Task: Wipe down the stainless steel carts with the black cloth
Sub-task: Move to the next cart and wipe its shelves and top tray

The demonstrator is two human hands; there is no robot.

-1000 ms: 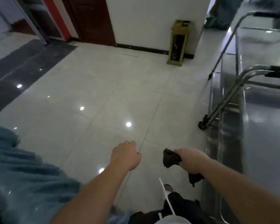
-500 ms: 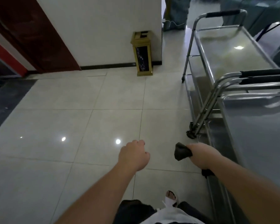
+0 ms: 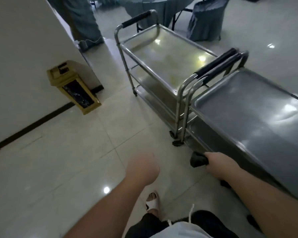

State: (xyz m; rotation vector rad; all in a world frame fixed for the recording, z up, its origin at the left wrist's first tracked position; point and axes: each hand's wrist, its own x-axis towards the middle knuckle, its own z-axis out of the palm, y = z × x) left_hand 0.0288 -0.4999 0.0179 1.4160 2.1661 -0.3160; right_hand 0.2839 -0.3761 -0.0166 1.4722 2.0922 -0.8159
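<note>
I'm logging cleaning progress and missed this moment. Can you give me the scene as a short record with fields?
cloth: black cloth, bunched in the right hand, beside the near cart, not yet on steel
left hand: left hand curled, holding nothing
near cart: near cart, top shelf bare
far cart: far cart, yellowish smears on its top
also: gold bin against the wall

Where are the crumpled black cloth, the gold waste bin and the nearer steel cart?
crumpled black cloth (image 3: 198, 159), head view, bunched front end.
gold waste bin (image 3: 77, 86), head view, dark front panel.
nearer steel cart (image 3: 258, 117), head view, top shelf.
</note>
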